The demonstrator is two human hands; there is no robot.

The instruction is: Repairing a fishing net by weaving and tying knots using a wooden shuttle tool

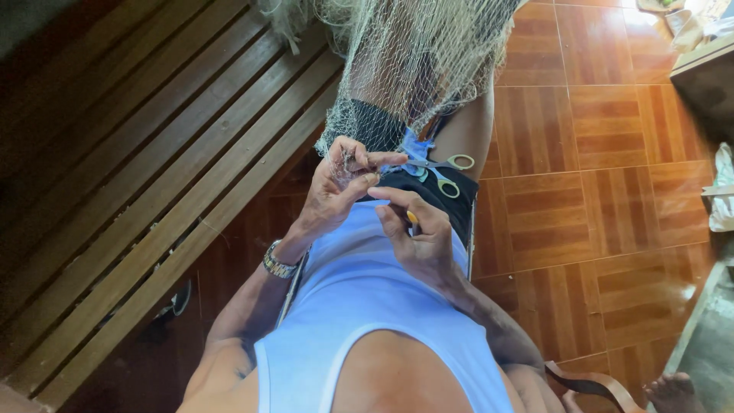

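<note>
A pale fishing net [413,53] hangs down from the top of the view onto my lap. My left hand [344,183] pinches a bunch of its mesh at the lower edge, with a metal watch [278,264] on that wrist. My right hand [417,237] is just below it, fingers curled around a small yellow tool [412,217] that is mostly hidden. A pair of scissors [443,172] with olive-green handles lies on my dark shorts beside the hands, touched by neither hand.
A slatted wooden bench [138,168] runs along the left. Brown parquet-pattern floor tiles [604,191] spread to the right. A chair arm [589,382] curves at the bottom right, next to a bare foot [677,391]. Furniture edges and white cloth [722,191] sit at the far right.
</note>
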